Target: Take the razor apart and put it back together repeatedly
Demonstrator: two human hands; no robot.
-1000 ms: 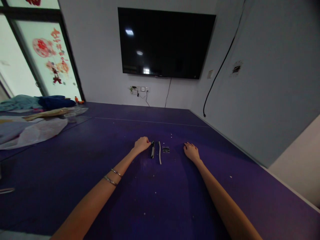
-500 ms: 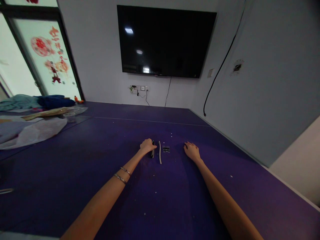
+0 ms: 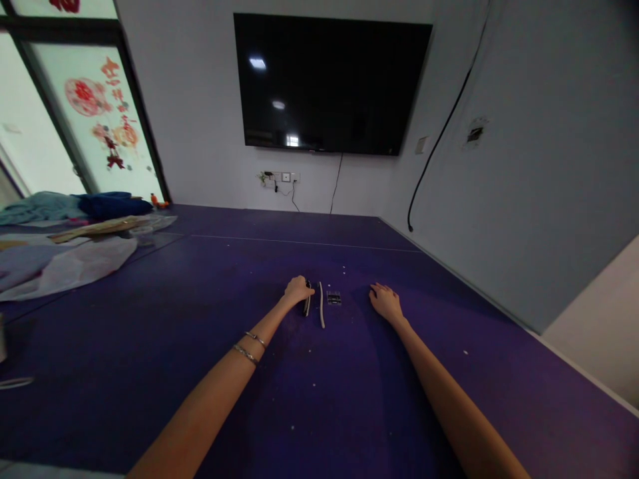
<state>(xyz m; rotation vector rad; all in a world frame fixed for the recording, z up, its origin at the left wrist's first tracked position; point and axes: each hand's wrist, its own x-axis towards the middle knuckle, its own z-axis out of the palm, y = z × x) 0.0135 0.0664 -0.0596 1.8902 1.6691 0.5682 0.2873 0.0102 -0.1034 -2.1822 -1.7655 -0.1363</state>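
Note:
My left hand, closed, grips a slim dark object with a light edge; its kind is too small to make out. Just right of it lies a pale, cord-like strip, slightly curved, apart from the hand. Beyond that strip, a small dark flat piece with a clear border rests on the purple surface. My right hand lies flat, palm down, on the surface further right, fingers stretched out and nothing visible in it.
Cloths and a translucent plastic sheet lie at the far left. Small white specks dot the surface. A black cable hangs down the right wall. A large television is mounted on the wall ahead.
The whole view has shifted very slightly. Both hands keep their places, the left still on the dark object.

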